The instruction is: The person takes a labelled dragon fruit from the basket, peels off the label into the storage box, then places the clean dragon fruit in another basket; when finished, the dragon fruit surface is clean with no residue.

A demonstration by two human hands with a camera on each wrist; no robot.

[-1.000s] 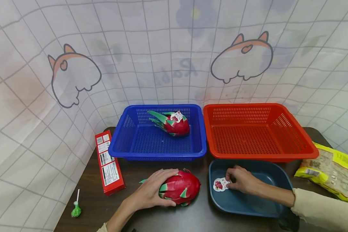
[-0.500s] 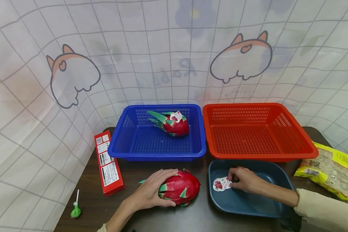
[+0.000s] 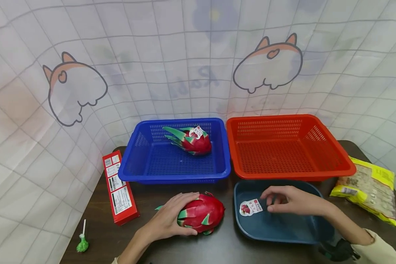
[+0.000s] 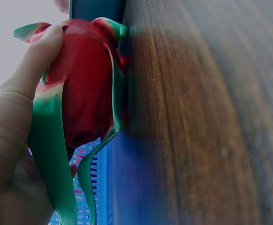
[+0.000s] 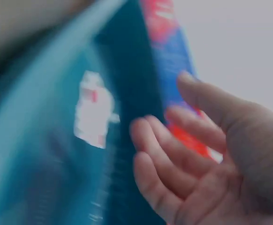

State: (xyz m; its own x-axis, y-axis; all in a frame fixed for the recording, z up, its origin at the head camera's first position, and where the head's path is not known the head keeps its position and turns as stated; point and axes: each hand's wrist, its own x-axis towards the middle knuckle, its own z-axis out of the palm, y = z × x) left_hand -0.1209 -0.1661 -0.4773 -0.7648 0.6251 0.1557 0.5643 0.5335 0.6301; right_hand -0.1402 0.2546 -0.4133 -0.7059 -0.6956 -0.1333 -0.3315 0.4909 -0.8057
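Observation:
A red dragon fruit (image 3: 207,213) with green scales lies on the dark wooden table. My left hand (image 3: 169,217) grips it from the left, fingers over its top and thumb along the near side. In the left wrist view the thumb (image 4: 45,49) presses against its red skin. A white tag (image 3: 250,207) with a dragon fruit picture lies at the left of the dark blue tub (image 3: 267,229). Just right of that tag, over the tub, my right hand (image 3: 295,201) holds nothing, its fingers loosely bent. The right wrist view shows the tag (image 5: 93,112) apart from the fingertips (image 5: 140,126).
Behind stand a blue basket (image 3: 175,178), with a tagged dragon fruit (image 3: 201,145) in it, and a red basket (image 3: 297,173). A red box (image 3: 120,190) and a green lollipop (image 3: 82,244) lie on the left. On the right is a yellow bag (image 3: 369,190).
My right hand has let go of the tag, lifted and drawn away to the right. The tag stays in the tub. My left hand keeps its grip on the dragon fruit.

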